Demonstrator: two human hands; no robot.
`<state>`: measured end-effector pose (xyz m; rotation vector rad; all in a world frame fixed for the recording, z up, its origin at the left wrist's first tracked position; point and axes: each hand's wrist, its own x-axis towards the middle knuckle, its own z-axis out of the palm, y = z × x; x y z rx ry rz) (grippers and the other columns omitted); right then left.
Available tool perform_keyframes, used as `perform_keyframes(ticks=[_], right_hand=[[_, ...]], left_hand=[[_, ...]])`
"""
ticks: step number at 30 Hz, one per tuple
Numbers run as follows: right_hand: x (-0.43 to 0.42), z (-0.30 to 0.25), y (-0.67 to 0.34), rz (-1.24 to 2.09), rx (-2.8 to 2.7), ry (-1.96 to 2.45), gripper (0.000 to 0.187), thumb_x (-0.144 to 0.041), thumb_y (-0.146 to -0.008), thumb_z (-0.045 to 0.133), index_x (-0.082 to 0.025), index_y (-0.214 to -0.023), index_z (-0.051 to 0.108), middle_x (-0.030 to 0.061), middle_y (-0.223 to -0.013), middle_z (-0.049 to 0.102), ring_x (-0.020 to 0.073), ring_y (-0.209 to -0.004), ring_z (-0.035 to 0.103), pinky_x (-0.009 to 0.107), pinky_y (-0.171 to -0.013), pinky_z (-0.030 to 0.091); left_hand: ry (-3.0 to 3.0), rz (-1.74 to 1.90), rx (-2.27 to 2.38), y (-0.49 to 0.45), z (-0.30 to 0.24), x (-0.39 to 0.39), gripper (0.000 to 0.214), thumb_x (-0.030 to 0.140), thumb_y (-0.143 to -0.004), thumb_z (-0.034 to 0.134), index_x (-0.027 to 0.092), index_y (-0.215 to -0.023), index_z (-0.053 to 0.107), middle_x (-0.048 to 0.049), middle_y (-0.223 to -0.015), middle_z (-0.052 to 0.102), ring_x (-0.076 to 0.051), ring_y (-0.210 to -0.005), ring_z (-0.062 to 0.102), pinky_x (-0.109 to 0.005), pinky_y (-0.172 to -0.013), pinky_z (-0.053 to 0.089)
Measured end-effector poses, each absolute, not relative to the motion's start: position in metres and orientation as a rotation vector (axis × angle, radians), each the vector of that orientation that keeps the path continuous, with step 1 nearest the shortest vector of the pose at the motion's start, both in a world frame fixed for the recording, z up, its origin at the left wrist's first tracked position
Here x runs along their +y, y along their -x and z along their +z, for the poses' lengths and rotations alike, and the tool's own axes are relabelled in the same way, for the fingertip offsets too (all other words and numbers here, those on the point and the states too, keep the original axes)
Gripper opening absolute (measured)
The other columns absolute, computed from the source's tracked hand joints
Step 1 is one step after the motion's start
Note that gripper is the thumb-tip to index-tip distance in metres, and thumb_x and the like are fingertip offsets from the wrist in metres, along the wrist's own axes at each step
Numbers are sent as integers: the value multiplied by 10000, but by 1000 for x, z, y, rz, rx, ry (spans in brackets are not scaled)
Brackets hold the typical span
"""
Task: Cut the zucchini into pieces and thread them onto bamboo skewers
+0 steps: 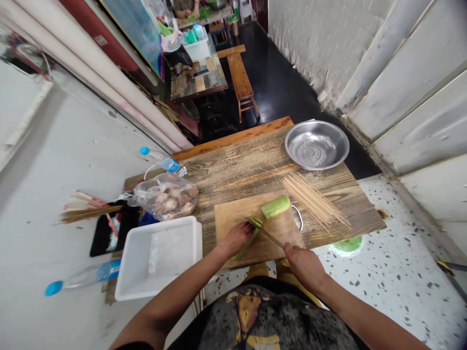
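Observation:
My right hand is wrapped round the handle of a kitchen knife, its blade pointing up and left over the wooden cutting board. Under the fingers of my left hand lies a long green vegetable, pressed against the board. The blade is at this piece, close to my left fingertips; whether it touches cannot be made out. Thin pale-green slices lie together in a neat row at the board's upper right. The exact kind of vegetable is unclear.
Thin wooden skewers lie right of the board, below a metal basin. To the left are a white plastic tub, a clear bag of mushrooms and water bottles. A bench stands beyond the table.

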<state>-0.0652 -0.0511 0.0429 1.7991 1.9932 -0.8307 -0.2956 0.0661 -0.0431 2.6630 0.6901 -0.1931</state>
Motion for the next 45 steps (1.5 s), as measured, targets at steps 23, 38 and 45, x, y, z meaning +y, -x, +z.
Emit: perform_keyframes(ticks=[23, 38, 45], right_hand=[[-43, 21, 67, -897, 1970, -1801, 220, -49, -870, 393, -115, -985, 569, 148, -855, 712, 227, -818, 700, 267, -665, 477], [-50, 33, 69, -828, 1984, -1802, 210, -34, -850, 417, -125, -989, 546, 137, -860, 705, 220, -791, 699, 249, -631, 467], [-51, 28, 69, -825, 1992, -1816, 246, -20, -822, 418, -117, -1009, 545, 141, -880, 702, 219, -829, 690, 245, -660, 460]], left_hand=[[-2708, -210, 612, 296, -47, 72, 382, 110, -880, 425, 119, -1232, 573, -110, -1243, 595, -250, -1194, 487, -382, -1010, 421], [-2738, 90, 674, 301, -45, 64, 279, 138, -889, 414, 165, -1031, 653, -83, -1052, 665, -201, -992, 580, -363, -891, 473], [-2558, 355, 723, 280, 32, 85, 238, 266, -899, 421, 176, -838, 633, -61, -862, 661, -179, -853, 571, -341, -837, 441]])
